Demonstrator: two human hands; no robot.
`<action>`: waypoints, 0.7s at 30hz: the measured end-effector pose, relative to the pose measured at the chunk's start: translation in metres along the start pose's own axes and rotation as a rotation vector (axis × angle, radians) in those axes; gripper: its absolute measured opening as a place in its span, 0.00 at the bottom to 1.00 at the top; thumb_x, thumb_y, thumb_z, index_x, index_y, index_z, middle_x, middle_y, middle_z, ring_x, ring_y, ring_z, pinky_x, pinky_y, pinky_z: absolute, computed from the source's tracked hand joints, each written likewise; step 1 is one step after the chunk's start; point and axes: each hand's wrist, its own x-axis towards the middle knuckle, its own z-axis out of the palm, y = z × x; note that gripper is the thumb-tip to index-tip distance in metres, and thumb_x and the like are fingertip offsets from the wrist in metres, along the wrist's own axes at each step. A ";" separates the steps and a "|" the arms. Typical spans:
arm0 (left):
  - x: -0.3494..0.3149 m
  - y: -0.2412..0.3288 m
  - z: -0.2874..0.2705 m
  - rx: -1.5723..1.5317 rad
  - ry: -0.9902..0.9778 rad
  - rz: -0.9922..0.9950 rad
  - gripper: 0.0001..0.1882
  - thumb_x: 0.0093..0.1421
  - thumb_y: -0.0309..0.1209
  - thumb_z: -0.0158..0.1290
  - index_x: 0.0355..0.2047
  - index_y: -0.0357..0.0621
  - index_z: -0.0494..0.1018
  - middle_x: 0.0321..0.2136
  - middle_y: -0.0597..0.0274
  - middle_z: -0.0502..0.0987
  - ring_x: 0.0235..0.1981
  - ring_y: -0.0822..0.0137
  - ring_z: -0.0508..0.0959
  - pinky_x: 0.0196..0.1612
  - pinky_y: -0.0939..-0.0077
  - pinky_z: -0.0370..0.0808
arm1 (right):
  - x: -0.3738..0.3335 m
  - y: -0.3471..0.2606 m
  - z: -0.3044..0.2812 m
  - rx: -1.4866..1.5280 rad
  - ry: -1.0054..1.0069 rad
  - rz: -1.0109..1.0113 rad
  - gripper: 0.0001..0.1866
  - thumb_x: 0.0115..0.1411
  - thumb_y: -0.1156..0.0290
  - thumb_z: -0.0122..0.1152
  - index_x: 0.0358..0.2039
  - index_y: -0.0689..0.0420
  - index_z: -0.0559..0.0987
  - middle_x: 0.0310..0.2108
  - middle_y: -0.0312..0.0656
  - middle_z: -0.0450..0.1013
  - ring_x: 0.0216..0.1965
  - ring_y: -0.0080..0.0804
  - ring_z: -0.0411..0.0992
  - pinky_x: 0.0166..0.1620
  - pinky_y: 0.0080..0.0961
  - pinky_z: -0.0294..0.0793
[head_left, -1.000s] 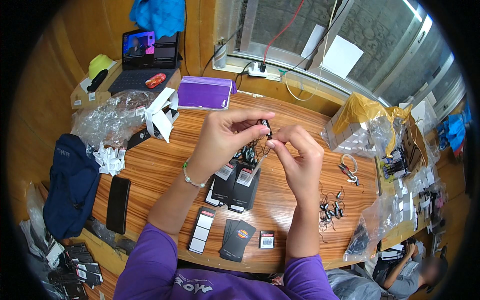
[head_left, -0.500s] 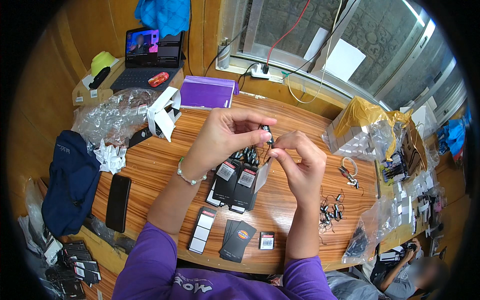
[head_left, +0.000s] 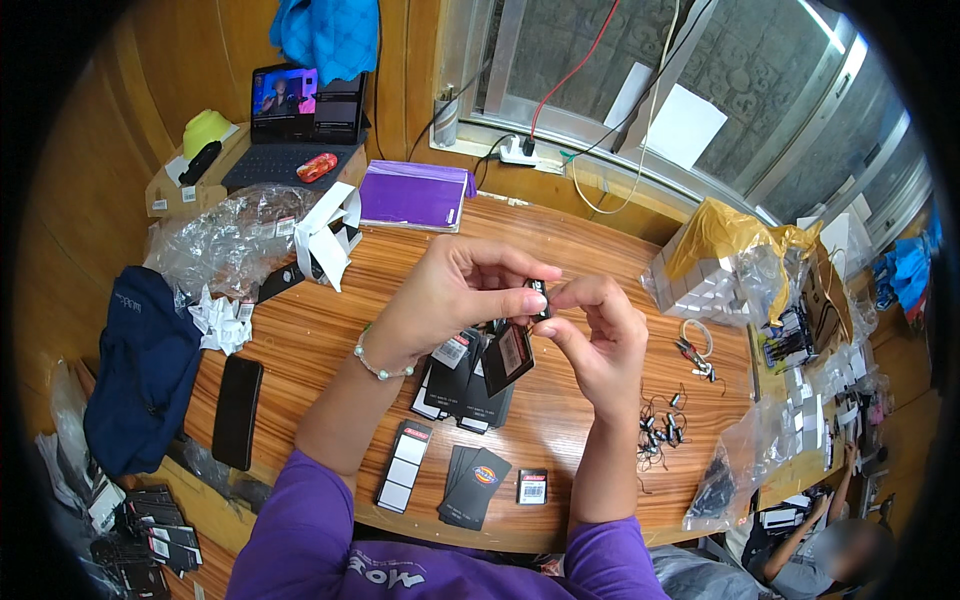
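My left hand (head_left: pixel 440 295) pinches a small black plastic tag seal (head_left: pixel 539 292) with pale print, between thumb and fingers. My right hand (head_left: pixel 608 335) is curled close against the seal's right side, thumb and forefinger at its lower end; anything thin between them is too small to make out. From the seal hangs a black hang tag (head_left: pixel 508 360) with a label, tilted over the table. Stacks of black hang tags (head_left: pixel 455 385) lie beneath, partly covered by my left hand and the hanging tag. A loose pile of black corded seals (head_left: pixel 662 430) sits right of my right forearm.
Nearer me lie a tag with white panels (head_left: pixel 404 468), fanned black tags (head_left: pixel 475 490) and a small labelled tag (head_left: pixel 533 487). A phone (head_left: pixel 238 412) and navy bag (head_left: pixel 145 365) are left, cutters (head_left: pixel 692 352) and wrapped boxes (head_left: pixel 700 275) right. Another person (head_left: pixel 800 560) sits lower right.
Both hands have come slightly nearer to me. The hanging tag has swung from a pale, edge-on side at the right to its dark labelled face, further left. The other person's arm is raised.
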 end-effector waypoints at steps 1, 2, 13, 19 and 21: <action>0.000 0.002 0.002 0.001 -0.009 0.001 0.13 0.49 0.22 0.59 0.37 0.36 0.76 0.28 0.63 0.78 0.27 0.79 0.76 0.31 0.88 0.73 | 0.000 0.000 -0.001 0.001 -0.006 0.000 0.10 0.45 0.76 0.66 0.25 0.62 0.73 0.24 0.40 0.74 0.27 0.29 0.73 0.31 0.21 0.71; -0.001 0.003 0.003 0.001 -0.015 0.000 0.13 0.49 0.22 0.59 0.37 0.36 0.76 0.28 0.63 0.78 0.27 0.79 0.76 0.31 0.88 0.73 | 0.000 -0.001 0.000 0.014 0.001 -0.006 0.10 0.45 0.76 0.66 0.25 0.62 0.73 0.24 0.40 0.73 0.26 0.29 0.73 0.31 0.21 0.70; 0.002 -0.008 0.007 -0.152 0.031 0.077 0.12 0.51 0.21 0.57 0.37 0.35 0.75 0.27 0.60 0.78 0.27 0.76 0.77 0.32 0.86 0.74 | -0.001 -0.008 -0.004 0.154 -0.010 0.077 0.09 0.49 0.80 0.61 0.32 0.63 0.72 0.32 0.43 0.72 0.34 0.28 0.72 0.38 0.22 0.70; -0.001 -0.008 0.008 -0.037 0.108 0.135 0.11 0.51 0.20 0.56 0.38 0.35 0.74 0.28 0.61 0.77 0.27 0.77 0.76 0.31 0.87 0.74 | 0.000 -0.006 0.006 0.136 0.043 0.147 0.12 0.52 0.78 0.59 0.38 0.64 0.70 0.31 0.43 0.72 0.36 0.28 0.72 0.42 0.22 0.70; 0.000 -0.011 0.010 0.054 0.169 0.201 0.11 0.52 0.20 0.55 0.38 0.35 0.74 0.28 0.61 0.77 0.27 0.76 0.76 0.32 0.87 0.73 | 0.002 -0.003 0.006 0.324 -0.003 0.267 0.14 0.54 0.76 0.57 0.40 0.64 0.68 0.32 0.42 0.72 0.36 0.28 0.72 0.42 0.22 0.69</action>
